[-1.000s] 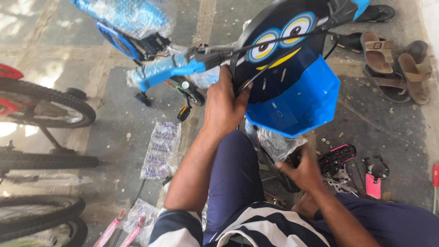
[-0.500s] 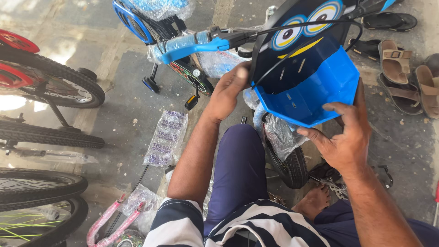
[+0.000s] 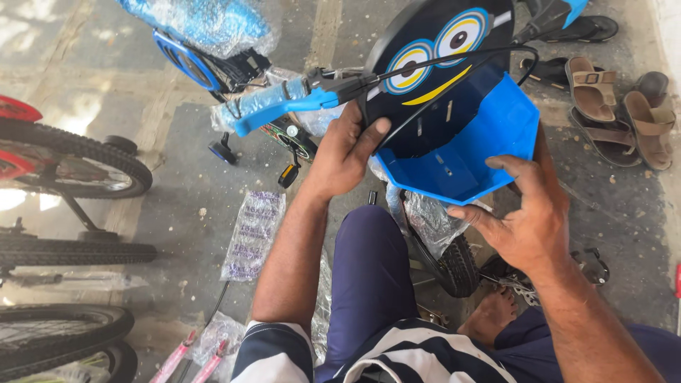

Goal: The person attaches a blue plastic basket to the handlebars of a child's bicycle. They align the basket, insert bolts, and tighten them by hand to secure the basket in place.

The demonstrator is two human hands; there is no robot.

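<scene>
Nearest the camera, a striped shirt (image 3: 397, 358) and dark blue trousers (image 3: 372, 284) are seen, with a bare foot (image 3: 489, 315) set on the ground beside a small wrapped wheel (image 3: 447, 248). The right hand (image 3: 528, 220) is held with fingers spread and curved along the near right edge of the blue basket (image 3: 461, 152), apparently to steady it from below. The left hand (image 3: 347, 152) is closed on the basket's left rim where the black face plate (image 3: 440, 50) with cartoon eyes meets it, thumb pressed on the plate, so the part is kept level against the child's bicycle (image 3: 269, 106). That blue bicycle, partly wrapped in plastic, is stood just beyond the hands. The surface is worn grey concrete; plastic packets (image 3: 252, 234) lie on it at left, black tyres (image 3: 78, 163) are at the far left, and brown sandals (image 3: 617, 106) rest far right.
</scene>
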